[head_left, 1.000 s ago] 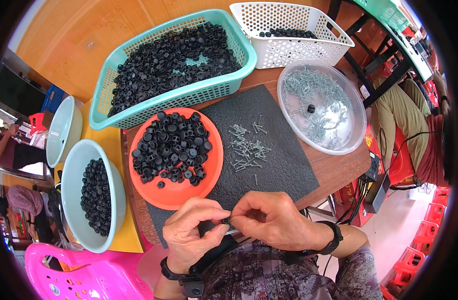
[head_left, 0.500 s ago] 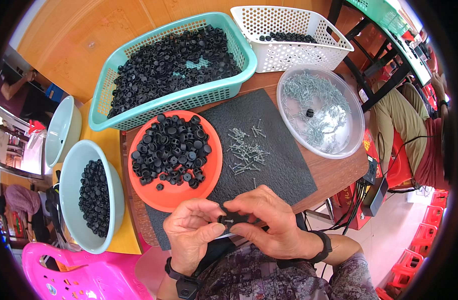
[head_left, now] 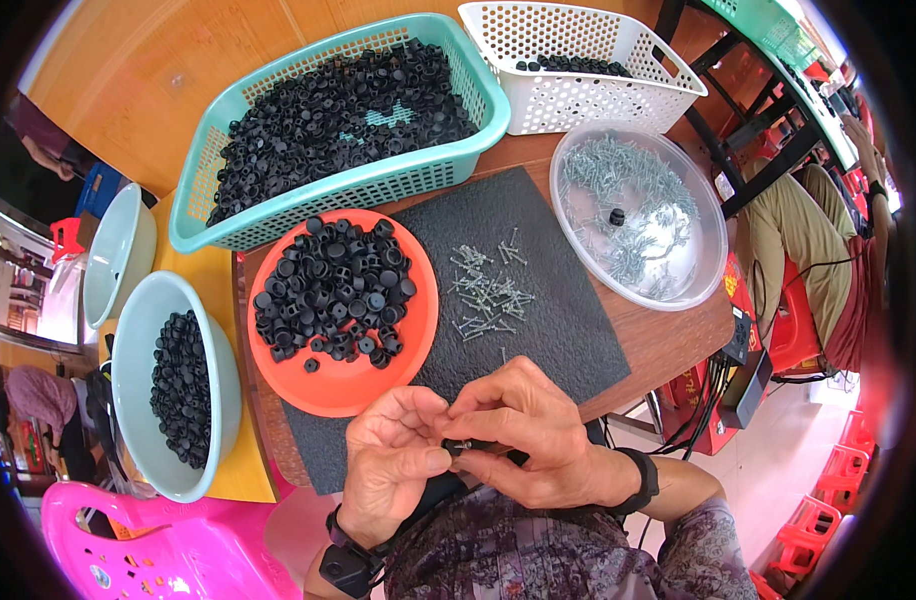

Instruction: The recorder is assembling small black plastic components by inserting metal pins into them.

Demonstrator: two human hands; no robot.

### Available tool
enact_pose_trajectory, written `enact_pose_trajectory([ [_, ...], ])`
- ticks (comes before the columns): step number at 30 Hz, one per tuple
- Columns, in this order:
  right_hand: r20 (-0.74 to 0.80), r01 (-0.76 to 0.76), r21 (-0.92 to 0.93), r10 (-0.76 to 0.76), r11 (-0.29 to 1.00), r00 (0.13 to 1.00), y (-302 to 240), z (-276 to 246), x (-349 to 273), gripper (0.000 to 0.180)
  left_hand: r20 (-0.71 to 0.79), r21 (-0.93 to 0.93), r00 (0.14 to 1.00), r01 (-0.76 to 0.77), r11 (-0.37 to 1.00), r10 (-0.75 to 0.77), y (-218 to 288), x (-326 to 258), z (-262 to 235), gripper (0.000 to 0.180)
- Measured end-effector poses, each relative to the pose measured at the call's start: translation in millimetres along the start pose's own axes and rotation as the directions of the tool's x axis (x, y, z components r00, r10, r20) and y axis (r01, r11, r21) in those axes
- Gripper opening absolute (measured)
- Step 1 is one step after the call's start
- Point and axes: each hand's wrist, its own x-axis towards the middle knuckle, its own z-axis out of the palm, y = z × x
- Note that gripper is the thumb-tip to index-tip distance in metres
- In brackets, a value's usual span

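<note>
Head view: both hands are seen joined at the near edge of a dark mat (head_left: 538,300). A small black cap (head_left: 470,449) is pinched between them — the left hand (head_left: 393,465) is curled with thumb and fingertips closed on it, the right hand (head_left: 523,430) is closed over it from the other side. Whether a screw is gripped too cannot be told. Loose screws (head_left: 485,290) are scattered on the mat beyond the hands. An orange plate (head_left: 348,385) heaped with black caps lies to the left, touching the mat — a teal basket (head_left: 378,185) of caps stands behind it. A clear dish (head_left: 678,285) of screws is set to the right.
</note>
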Motion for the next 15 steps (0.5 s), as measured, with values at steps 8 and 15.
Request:
enact_pose_trajectory([
  [8, 0.019, 0.027, -0.027, -0.026, 0.999, 0.999, 1.5, -4.1, 4.6, 0.033, 0.035, -0.019, 0.992, 0.123, 0.992, -0.122, -0.3, 1.7, -7.9, 0.033],
  [15, 0.074, -0.004, -0.073, 0.009, 0.997, 0.997, -0.7, -5.9, 0.9, 0.032, 0.03, 0.099, 0.977, 0.208, 0.973, -0.212, 1.0, -5.7, -6.7, 0.024],
])
